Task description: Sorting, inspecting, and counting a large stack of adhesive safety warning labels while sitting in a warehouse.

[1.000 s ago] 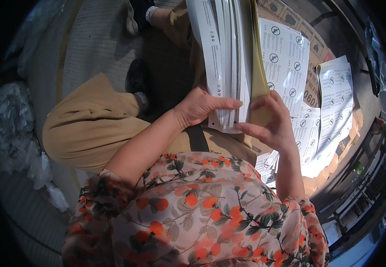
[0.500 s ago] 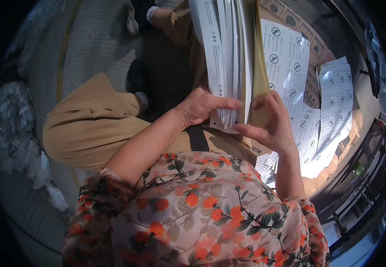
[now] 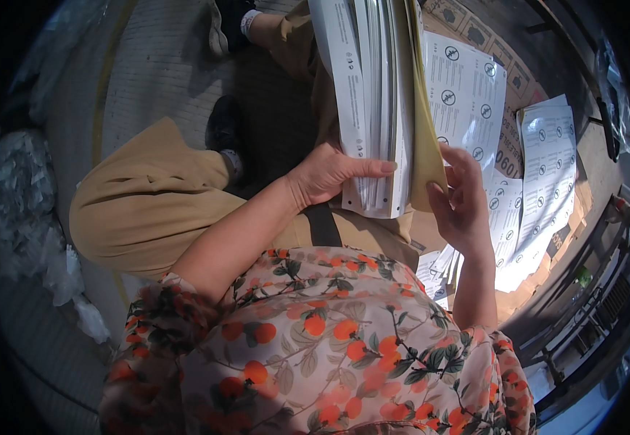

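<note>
A thick stack of white printed sheets [image 3: 371,94] leans across my lap. My left hand [image 3: 329,172] is closed on its near end, thumb pressed across the top and the other fingers hidden beneath. At the stack's right side a yellowish sheet [image 3: 422,130] bends away from the white ones. My right hand [image 3: 466,196] pinches this sheet's edge between thumb and curled fingers. Close by on the right lie white label sheets [image 3: 467,94] printed with round crossed-out symbols, and another bundle of label sheets [image 3: 547,159] beyond them.
Under the label sheets is brown printed cardboard [image 3: 511,141]. Clear plastic wrapping [image 3: 21,203] is heaped along the left. Dark metal framework [image 3: 605,290] stands on the right. My bent leg [image 3: 148,196] in tan trousers rests on the ribbed floor [image 3: 159,58].
My right hand has moved slightly right, away from the white sheets, drawing the yellowish sheet's edge outward. The left hand keeps its hold in the same place.
</note>
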Demonstrator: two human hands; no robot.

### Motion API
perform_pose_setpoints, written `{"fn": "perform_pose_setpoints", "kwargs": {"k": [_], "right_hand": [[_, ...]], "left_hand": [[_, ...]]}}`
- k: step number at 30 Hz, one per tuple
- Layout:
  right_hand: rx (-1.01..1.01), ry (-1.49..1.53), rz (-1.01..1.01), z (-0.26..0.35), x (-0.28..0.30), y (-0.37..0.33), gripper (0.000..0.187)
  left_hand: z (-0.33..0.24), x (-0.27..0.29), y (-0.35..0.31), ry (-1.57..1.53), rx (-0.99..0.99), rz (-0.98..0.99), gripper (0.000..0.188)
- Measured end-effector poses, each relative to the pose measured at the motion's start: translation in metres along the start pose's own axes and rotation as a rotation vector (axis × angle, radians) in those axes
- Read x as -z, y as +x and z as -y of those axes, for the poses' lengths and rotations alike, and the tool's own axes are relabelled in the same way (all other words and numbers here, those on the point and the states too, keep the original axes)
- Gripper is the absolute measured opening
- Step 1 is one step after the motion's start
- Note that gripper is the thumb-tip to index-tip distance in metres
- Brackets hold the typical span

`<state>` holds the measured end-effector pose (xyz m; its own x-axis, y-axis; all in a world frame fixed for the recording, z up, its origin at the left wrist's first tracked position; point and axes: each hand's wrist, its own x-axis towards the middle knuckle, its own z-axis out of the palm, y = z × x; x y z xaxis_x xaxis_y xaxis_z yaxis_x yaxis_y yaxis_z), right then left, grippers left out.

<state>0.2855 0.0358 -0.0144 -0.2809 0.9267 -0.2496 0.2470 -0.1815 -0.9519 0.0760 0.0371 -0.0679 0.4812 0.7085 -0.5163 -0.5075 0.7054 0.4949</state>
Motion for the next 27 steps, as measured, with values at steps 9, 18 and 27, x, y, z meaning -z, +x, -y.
{"fn": "perform_pose_setpoints", "kwargs": {"k": [9, 18, 27], "right_hand": [[0.128, -0.334, 0.134, 0.003, 0.003, 0.009, 0.032], [0.116, -0.415, 0.101, 0.003, -0.003, 0.009, 0.048], [0.098, -0.132, 0.108, -0.009, 0.006, 0.008, 0.015]], "left_hand": [[0.003, -0.001, 0.001, -0.022, -0.018, 0.002, 0.039], [0.001, 0.000, 0.000, -0.032, 0.017, -0.007, 0.051], [0.000, -0.001, 0.000, -0.002, 0.000, -0.007, 0.050]]}}
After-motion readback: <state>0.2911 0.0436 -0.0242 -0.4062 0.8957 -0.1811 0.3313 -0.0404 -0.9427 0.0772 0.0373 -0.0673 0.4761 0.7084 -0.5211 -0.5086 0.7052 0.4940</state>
